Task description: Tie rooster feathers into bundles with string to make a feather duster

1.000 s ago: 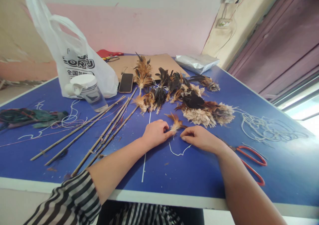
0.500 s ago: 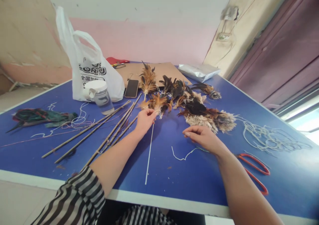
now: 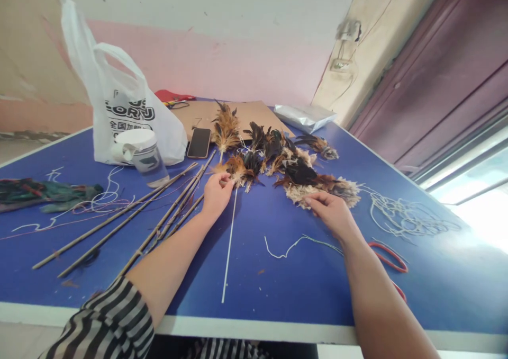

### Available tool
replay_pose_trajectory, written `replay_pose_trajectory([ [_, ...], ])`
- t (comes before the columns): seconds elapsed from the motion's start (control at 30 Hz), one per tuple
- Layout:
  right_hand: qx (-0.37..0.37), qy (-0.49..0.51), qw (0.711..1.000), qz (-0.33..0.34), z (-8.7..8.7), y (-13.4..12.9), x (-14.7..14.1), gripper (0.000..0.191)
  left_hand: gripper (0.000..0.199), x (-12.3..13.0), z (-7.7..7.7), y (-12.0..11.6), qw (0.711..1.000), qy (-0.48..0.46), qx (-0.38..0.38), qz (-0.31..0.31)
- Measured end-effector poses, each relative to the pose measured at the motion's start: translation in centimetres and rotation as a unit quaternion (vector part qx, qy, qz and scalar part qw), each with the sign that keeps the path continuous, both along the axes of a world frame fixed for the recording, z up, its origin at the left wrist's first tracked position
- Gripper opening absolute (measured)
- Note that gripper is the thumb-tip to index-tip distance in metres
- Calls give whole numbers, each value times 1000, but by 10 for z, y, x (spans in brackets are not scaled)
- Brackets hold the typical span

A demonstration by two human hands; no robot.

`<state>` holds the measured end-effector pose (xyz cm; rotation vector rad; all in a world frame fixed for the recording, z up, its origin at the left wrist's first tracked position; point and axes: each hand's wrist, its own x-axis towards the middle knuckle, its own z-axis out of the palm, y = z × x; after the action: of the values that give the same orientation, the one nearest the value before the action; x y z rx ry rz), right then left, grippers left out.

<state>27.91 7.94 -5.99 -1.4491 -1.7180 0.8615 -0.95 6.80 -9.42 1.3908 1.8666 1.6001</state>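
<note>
My left hand (image 3: 217, 195) pinches the pale base of a brown and black feather bunch (image 3: 238, 167). A thin white stick (image 3: 229, 250) runs from just below this bunch toward the table's front edge; whether the two are joined cannot be made out. At the near edge of a pile of black, brown and cream feathers (image 3: 301, 174), my right hand (image 3: 331, 213) has its thumb and fingertips together, touching the cream fluff. What lies between those fingertips is hidden. Below the right hand, a short piece of white string (image 3: 283, 256) curves across the blue table (image 3: 301, 301).
Thin bamboo sticks (image 3: 115, 216) lie left of my left arm. Behind them stand a lidded plastic cup (image 3: 151, 163) and a white bag (image 3: 135, 105); a phone (image 3: 199, 143) lies nearby. Tangled white string (image 3: 400, 213) and red-handled scissors (image 3: 391, 258) are on the right.
My right hand has moved forward to the cream feathers from bare tabletop in front of them. My left hand stays at the feather bunch. The whole view has shifted slightly.
</note>
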Motion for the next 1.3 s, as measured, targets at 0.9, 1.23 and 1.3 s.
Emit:
replay_pose_trajectory([
  [0.9,61,-484,868,-93,3,25,-35,23,16,51,1,-46,935,157,75,-309],
  [1.23,-57,18,998,-30,-7,4,-33,31,21,61,-1,-38,922,-200,-132,-305],
  [1.3,-125,106,987,4,-10,2,-38,32,23,63,1,-38,906,-257,-139,-307],
])
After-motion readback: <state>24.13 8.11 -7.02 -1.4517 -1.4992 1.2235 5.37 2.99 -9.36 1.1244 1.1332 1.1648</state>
